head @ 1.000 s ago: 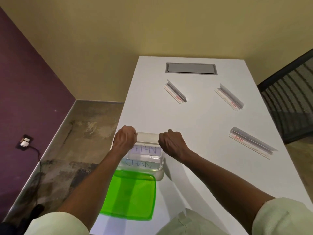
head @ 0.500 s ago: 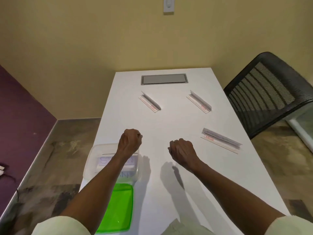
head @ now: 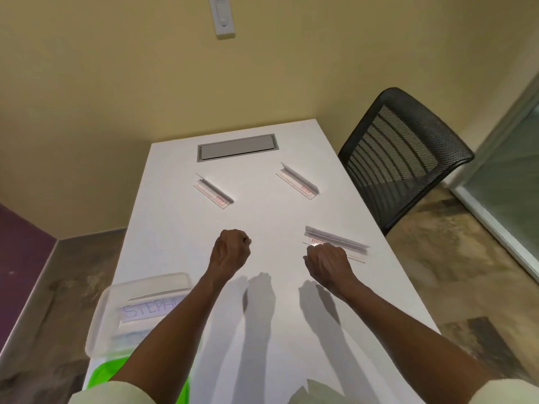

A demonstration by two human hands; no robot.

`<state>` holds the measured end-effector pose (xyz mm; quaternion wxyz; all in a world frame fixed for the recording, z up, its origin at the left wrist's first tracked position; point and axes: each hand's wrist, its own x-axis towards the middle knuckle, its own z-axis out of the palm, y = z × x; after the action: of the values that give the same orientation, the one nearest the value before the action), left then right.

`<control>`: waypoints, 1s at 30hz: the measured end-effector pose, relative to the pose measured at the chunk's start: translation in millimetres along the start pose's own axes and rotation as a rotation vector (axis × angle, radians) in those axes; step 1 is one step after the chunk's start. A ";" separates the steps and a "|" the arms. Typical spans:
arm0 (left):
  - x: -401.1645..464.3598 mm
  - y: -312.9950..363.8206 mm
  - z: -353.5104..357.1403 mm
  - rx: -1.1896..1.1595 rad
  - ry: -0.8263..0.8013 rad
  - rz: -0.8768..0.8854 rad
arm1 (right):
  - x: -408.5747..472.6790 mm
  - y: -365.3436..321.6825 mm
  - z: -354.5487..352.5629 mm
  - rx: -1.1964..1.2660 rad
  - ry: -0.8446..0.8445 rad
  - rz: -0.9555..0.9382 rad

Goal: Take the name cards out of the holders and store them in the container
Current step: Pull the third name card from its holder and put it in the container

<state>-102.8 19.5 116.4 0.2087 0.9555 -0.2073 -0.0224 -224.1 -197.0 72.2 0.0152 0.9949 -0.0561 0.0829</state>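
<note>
Cards [head: 151,310] lie inside the clear plastic container [head: 102,313] at 8 o'clock on the white worktop [head: 262,217], one lettered "STEPH". Three clear angled holders stand apart: at 11 [head: 213,191], 1 [head: 297,181] and 3 [head: 335,243]. A green lid [head: 102,374] lies under the container's near edge. A black mesh chair [head: 405,153] sits at 2. Left hand [head: 232,252] clenched, holding nothing; right hand [head: 326,262] curled at the 3 o'clock holder, grip unclear.

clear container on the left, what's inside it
Inside the clear container lies a white name card handwritten "STEPH...", its end hidden by the left forearm. A second card seems to lie beneath it; its writing is too blurred to read.
</note>
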 end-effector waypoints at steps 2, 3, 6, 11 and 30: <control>6.4 11.3 6.5 0.002 -0.004 0.027 | -0.1 13.9 0.5 0.003 -0.001 0.031; 9.5 16.1 10.0 0.009 -0.009 0.035 | -0.4 20.8 0.5 0.008 0.003 0.047; 21.8 27.5 22.4 -0.019 -0.034 0.021 | -4.1 40.5 1.9 0.002 0.060 0.071; 46.1 42.6 47.3 -0.101 -0.111 -0.070 | -7.4 70.6 9.7 0.013 0.105 0.121; 127.8 103.4 122.9 -0.209 -0.299 -0.192 | 27.7 172.7 50.9 0.387 -0.267 0.875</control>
<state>-42.0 -165.8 52.1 0.2707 0.9300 -0.1405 -0.2050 -208.4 -373.6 30.2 -0.2133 0.8647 -0.4533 -0.0376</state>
